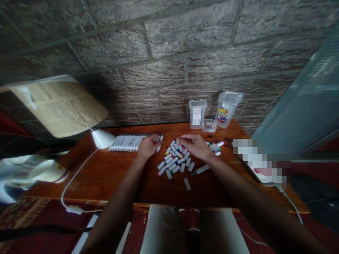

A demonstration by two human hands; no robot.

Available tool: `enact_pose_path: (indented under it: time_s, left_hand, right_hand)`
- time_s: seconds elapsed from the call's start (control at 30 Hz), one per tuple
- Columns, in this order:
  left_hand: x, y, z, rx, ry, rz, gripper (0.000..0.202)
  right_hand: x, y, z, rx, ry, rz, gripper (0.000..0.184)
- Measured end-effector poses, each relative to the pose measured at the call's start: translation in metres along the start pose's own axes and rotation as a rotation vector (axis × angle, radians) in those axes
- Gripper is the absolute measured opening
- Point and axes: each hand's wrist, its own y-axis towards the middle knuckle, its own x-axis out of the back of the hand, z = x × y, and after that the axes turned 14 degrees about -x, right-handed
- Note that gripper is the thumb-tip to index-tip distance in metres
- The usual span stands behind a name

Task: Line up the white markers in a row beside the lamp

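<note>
My left hand [148, 146] is at the right end of a row of white markers [124, 143] laid side by side. Its fingers are closed around a white marker [160, 144] with a dark tip. To the right, my right hand [196, 145] hovers over the back of a loose pile of short white marker caps [174, 160] with coloured ends. Thumb and fingertips are together there; whatever they pinch is too small to make out. A grey-white marker [200, 170] lies under the right forearm, and a single cap [187, 184] lies nearer the table's front edge.
Two clear plastic containers [196, 114] [228, 109] and a small clear lid [209, 125] stand at the back. More markers or caps [215, 146] lie beyond my right wrist. A lamp [102, 138] with a paper shade, a paper cup [49, 171] and a blurred-out device [261, 165] flank the table [106, 176].
</note>
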Motion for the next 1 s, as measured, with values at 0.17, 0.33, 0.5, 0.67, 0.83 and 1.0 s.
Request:
enact_pose_path:
  time_s: [0.17, 0.33, 0.5, 0.67, 0.83, 1.0]
  left_hand:
    - [-0.002, 0.001, 0.004, -0.018, -0.082, -0.021, 0.027]
    - [-0.003, 0.001, 0.007, -0.032, -0.092, -0.011, 0.021]
    - [-0.005, 0.001, 0.009, -0.045, -0.096, -0.033, 0.019]
    - [-0.006, 0.001, 0.006, -0.051, -0.116, -0.073, 0.02]
    - [-0.004, 0.001, 0.003, -0.056, -0.117, -0.086, 0.023]
    - [-0.001, 0.0, -0.002, -0.043, -0.105, -0.101, 0.024]
  right_hand:
    - [0.001, 0.001, 0.0, -0.015, -0.007, 0.007, 0.038]
    - [0.006, 0.002, 0.002, -0.01, -0.061, 0.035, 0.042]
    - [0.033, -0.003, 0.012, -0.08, -0.235, 0.254, 0.041]
    - [0.063, -0.02, 0.03, -0.243, -0.615, 0.602, 0.044]
    - [0.062, -0.03, 0.026, -0.19, -0.913, 0.509, 0.019]
    - [0.051, -0.03, 0.013, -0.139, -0.93, 0.499, 0.01]
